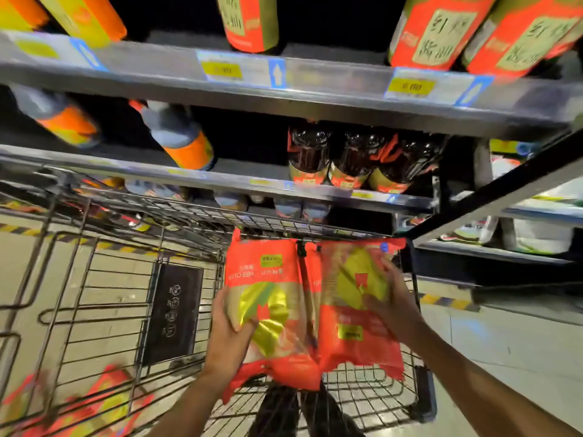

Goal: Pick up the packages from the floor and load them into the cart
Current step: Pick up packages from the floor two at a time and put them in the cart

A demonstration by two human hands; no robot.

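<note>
Left hand (228, 335) and right hand (394, 305) clasp red packages (312, 307) between them, one hand on each outer side, above the wire cart (94, 279); shelves (284, 74) beyond.

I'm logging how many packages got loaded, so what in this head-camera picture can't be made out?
- Package count between the hands: the left hand and right hand hold red packages; two fronts show, and a sliver between them may be a third.
- Packages in the cart: motion-blurred and cut off by the bottom-left edge, so uncountable.
- Cart floor near the person: hidden behind the held packages.
- Floor: any packages left lie out of frame.
</note>
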